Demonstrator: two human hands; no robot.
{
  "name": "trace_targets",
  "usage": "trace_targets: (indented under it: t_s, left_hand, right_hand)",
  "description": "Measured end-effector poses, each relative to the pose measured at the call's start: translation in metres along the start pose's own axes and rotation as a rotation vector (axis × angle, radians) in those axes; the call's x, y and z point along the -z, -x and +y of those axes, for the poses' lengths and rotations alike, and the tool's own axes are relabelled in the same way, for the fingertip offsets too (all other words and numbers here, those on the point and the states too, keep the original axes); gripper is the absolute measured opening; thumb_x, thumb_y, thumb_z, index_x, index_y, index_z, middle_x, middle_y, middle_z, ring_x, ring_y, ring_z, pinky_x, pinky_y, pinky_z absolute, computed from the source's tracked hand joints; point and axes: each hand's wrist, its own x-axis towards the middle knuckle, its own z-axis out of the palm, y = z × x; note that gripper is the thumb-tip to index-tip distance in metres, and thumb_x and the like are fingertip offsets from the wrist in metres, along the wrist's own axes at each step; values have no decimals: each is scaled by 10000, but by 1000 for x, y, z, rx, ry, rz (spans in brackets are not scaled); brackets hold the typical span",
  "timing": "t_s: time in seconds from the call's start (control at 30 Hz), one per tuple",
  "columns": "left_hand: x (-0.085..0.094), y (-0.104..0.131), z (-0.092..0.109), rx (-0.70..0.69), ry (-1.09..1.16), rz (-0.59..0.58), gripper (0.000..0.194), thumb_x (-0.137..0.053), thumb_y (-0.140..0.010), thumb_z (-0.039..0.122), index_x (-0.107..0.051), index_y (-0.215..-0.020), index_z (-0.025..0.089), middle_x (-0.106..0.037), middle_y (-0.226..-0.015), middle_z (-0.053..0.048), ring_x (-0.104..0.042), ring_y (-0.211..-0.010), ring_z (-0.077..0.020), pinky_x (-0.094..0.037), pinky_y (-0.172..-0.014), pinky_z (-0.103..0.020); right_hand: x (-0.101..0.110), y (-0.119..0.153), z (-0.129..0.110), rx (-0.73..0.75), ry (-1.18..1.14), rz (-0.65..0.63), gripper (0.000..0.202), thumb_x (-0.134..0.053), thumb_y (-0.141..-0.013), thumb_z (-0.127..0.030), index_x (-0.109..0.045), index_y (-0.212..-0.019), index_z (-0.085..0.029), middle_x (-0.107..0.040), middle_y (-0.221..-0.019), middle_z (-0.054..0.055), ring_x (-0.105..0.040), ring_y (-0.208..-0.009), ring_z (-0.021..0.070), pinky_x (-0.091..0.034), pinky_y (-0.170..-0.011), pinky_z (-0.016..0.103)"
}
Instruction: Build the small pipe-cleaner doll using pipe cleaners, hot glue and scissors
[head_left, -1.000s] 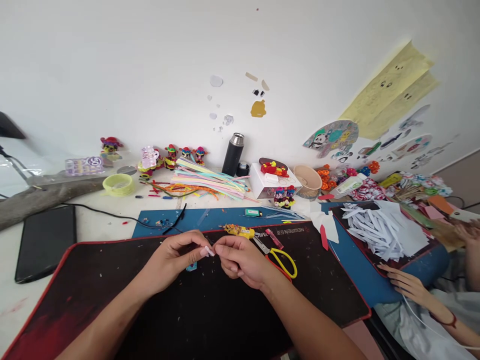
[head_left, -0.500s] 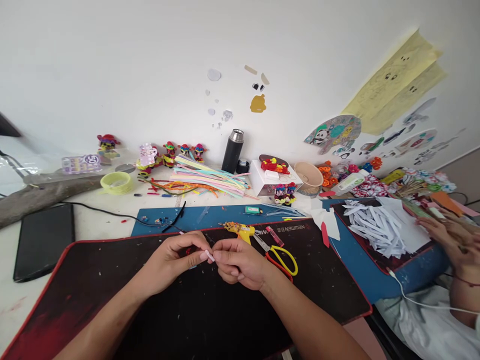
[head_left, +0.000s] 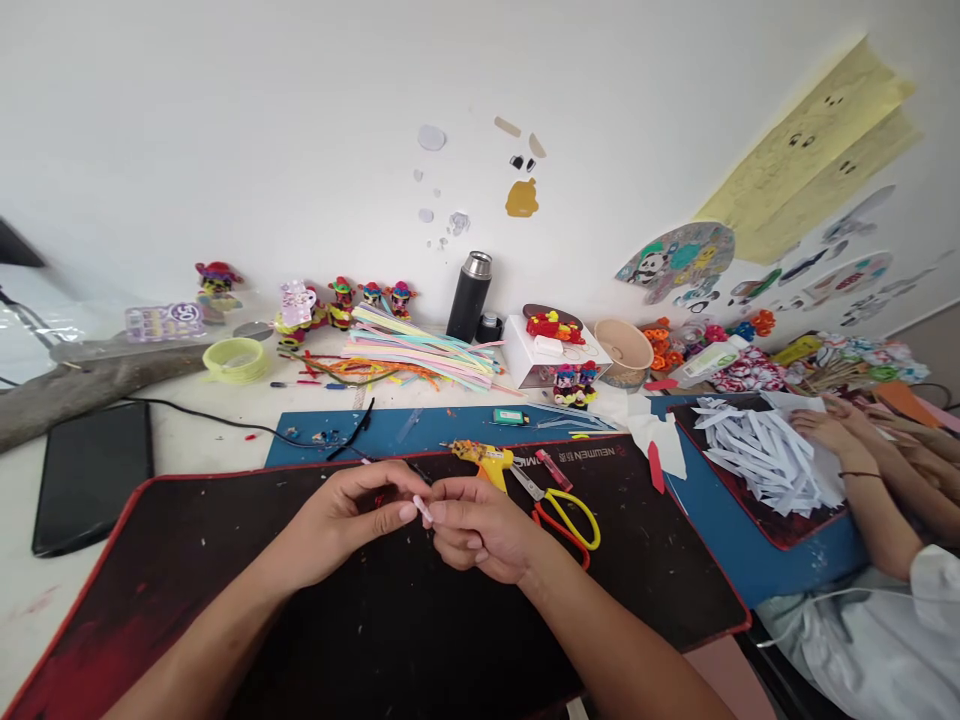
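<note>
Pinching a small pale-pink piece (head_left: 423, 509) with left hand (head_left: 356, 515) and right hand (head_left: 480, 520) above a black desk mat (head_left: 375, 640); holding it near a yellow glue gun (head_left: 491, 462) at two o'clock; with scissors (head_left: 538, 488) at three and pastel strips (head_left: 409, 345) at twelve.

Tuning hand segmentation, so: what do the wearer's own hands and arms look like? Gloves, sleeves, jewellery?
Left hand and right hand: both ungloved. No rings, watch or bracelet visible. Forearms show no sleeves as far as the frame edge; upper arms are out of view. No cables or clear markings on either. Nail detail is too small to judge.
</note>
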Motion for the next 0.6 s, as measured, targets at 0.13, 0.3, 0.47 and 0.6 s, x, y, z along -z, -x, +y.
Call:
trace_targets:
  t_s: [0.13, 0.3, 0.47, 0.6]
  left_hand:
    - [23, 1, 0, 37, -180, 226, 452, -759, -864, 645, -799, -1095, 258, -786, -1002, -67, -716, -915, -264, -595, -832, -365]
    - [43, 6, -8, -2, -523, 161, 607, -773, -835, 682, -738, -1318, 317, -731, -1310, -81, -654, -1228, -337, -534, -1058, -438]
    - [37, 10, -35, 3, -833, -53, 806, -810, -797, 692, -642, -1461, 269, -683, -1414, -129, -574, -1365, -399, -438, -1175, -546]
    - [32, 14, -45, -16, -928, -89, 742, -798, -837, 622, -635, -1440, 222, -676, -1397, -146, -577, -1357, -397, -445, -1161, -527]
  right_hand:
    - [4, -2, 5, 76, 101, 148, 408, -895, -805, -505, -659, -838, -174, -372, -453, -146, -206, -394, 38, -130, -440, 243]
    - [12, -7, 24, 126, 181, 303, 421, -874, -797, -535, -632, -836, -193, -366, -472, -148, -219, -402, 42, -159, -430, 231]
    - [14, -8, 33, 150, 201, 352, 416, -856, -791, -544, -615, -815, -205, -356, -479, -146, -225, -403, 47, -173, -413, 223]
    - [14, -9, 36, 155, 208, 375, 405, -843, -800, -539, -610, -813, -208, -356, -482, -144, -231, -401, 49, -174, -406, 222]
